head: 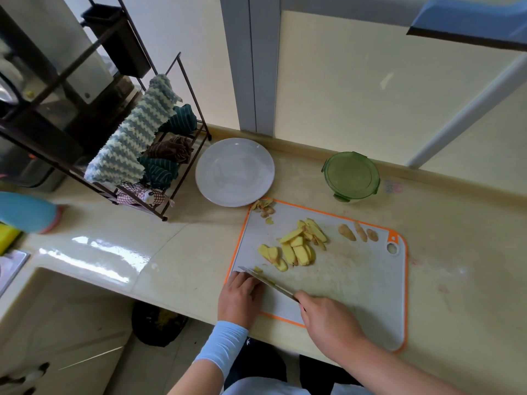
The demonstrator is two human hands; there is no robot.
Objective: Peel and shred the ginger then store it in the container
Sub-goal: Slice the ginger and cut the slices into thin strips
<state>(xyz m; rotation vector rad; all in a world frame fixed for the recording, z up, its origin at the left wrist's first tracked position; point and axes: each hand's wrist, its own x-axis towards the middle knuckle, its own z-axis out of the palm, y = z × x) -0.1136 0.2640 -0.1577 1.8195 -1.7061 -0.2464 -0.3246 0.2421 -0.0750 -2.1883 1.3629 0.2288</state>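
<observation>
Orange-edged cutting board [370, 295] lies on the counter. Pale yellow ginger slices [296, 249] are piled on its far-left part, most with their long axis running near to far, the top few slanting right. The right hand [330, 317] wraps around the handle of the knife [268, 282], whose blade runs from near right to far left, tip pointing left. The left hand [239, 297] tucks bent fingers against the blade; whether they pin anything cannot be told. The green-lidded container [351, 175] stands closed beyond the board.
</observation>
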